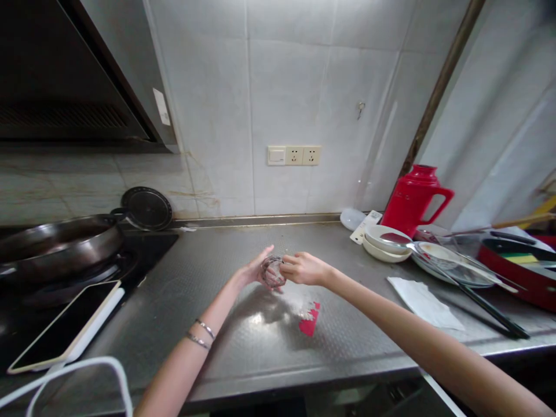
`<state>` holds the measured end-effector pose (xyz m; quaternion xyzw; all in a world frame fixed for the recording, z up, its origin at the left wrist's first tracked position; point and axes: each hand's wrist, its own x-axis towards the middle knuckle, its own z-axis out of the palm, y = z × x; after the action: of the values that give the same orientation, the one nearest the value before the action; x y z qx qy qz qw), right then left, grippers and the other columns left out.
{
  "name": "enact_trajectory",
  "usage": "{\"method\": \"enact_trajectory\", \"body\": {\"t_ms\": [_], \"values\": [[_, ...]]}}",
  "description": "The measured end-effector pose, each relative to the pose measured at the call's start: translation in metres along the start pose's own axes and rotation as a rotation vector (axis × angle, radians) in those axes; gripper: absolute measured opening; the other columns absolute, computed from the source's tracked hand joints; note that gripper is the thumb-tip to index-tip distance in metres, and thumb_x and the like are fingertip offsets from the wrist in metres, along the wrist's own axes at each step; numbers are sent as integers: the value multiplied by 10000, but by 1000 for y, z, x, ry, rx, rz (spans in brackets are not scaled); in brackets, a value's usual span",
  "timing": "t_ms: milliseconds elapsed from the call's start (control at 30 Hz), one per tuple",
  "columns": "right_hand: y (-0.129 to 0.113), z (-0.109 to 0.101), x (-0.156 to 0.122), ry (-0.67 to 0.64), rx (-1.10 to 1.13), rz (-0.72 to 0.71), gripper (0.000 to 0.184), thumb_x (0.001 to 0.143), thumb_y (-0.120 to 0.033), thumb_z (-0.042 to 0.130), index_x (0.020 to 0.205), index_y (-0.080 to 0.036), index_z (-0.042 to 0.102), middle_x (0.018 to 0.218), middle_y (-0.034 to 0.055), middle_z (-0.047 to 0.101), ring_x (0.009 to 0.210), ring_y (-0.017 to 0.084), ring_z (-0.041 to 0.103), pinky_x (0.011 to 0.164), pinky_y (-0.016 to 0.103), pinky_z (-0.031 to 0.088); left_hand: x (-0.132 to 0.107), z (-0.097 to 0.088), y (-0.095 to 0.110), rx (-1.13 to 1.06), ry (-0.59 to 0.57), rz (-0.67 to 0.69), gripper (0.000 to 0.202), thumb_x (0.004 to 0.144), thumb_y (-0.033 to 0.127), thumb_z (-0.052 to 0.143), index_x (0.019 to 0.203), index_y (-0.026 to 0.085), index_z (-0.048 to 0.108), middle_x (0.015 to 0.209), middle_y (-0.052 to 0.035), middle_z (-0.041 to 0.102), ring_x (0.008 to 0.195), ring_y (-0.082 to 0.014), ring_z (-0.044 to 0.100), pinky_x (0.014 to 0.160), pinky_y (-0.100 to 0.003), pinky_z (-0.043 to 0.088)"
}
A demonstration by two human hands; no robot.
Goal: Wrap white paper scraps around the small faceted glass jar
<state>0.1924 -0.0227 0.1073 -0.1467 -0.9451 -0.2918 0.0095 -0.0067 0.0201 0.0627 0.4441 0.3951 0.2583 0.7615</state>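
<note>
Your left hand (253, 271) wraps the small clear glass (272, 273) above the steel counter (243, 359) | your right hand (305, 269) pinches its rim | red scrap (309, 323) near | hood sticker (161, 106) unreadable

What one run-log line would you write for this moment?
left hand: holding small clear glass | right hand: on same glass | nearby: red scrap on steel counter

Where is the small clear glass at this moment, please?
In the head view, the small glass is mid-frame, held between the left hand and the right hand over the steel counter, just behind a red scrap.
</note>
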Motion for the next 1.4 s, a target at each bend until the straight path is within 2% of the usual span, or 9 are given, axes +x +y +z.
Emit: {"method": "enact_trajectory", "body": {"t_ms": [67,133,333,667,1000,1133,1267,1333,1400], "values": [[-3,-1,5,-15,4,-2,253,956,-150,387,848,-164,616,898,67,601,940,177,504,562,258,338,-3,1,0,71,-141,-116,676,758,726,416,885,103,647,727,-154,697,591,-287,669,478,-366,504],[-7,-1,7,-23,3,22,219,933,-132,431,838,-170,624,923,68,605,988,195,488,594,268,358,-6,4,-3,105,-173,-108,625,765,686,453,884,108,659,767,-154,706,607,-281,672,481,-357,507],[-18,-2,0,-35,-13,186,143,911,-151,486,951,-189,618,1051,54,597,980,214,479,743,346,409,-4,11,-16,-84,-9,106,418,755,538,555,794,136,662,662,-97,687,533,-225,642,481,-312,488],[-63,6,12,-12,144,651,362,855,-73,460,1194,-190,507,1223,104,553,967,243,498,746,357,434,-4,31,-27,-590,127,342,350,790,420,502,787,115,674,659,-49,686,535,-156,605,509,-255,447],[-99,12,44,148,580,1054,234,903,-233,436,1087,-256,579,1168,29,595,876,161,630,644,230,445,-5,43,-36,-592,229,521,362,740,439,528,724,104,662,659,-70,683,564,-157,610,534,-239,440],[-84,15,37,109,527,948,253,933,-243,405,1098,-282,592,1157,16,612,872,159,646,639,221,446,-5,38,-33,-591,149,547,365,757,428,508,805,101,664,724,-84,700,632,-179,638,628,-270,479],[-62,12,14,-40,361,676,261,936,-186,402,1122,-247,574,1096,38,632,779,142,644,593,218,423,-12,23,-23,-523,-131,444,446,730,405,523,1047,106,619,991,-150,701,900,-296,662,782,-392,487],[-51,10,4,-85,268,485,231,938,-162,403,1068,-208,588,1060,53,640,755,138,631,608,229,414,-16,14,-18,-494,-182,391,515,754,439,505,1126,90,582,1070,-189,674,930,-310,657,765,-397,492],[-41,9,0,-116,197,296,227,949,-155,385,996,-176,606,1011,57,646,740,138,615,615,246,408,-18,7,-15,-425,-191,279,562,803,503,455,1146,73,571,1053,-208,675,779,-260,677,645,-342,504]]}}
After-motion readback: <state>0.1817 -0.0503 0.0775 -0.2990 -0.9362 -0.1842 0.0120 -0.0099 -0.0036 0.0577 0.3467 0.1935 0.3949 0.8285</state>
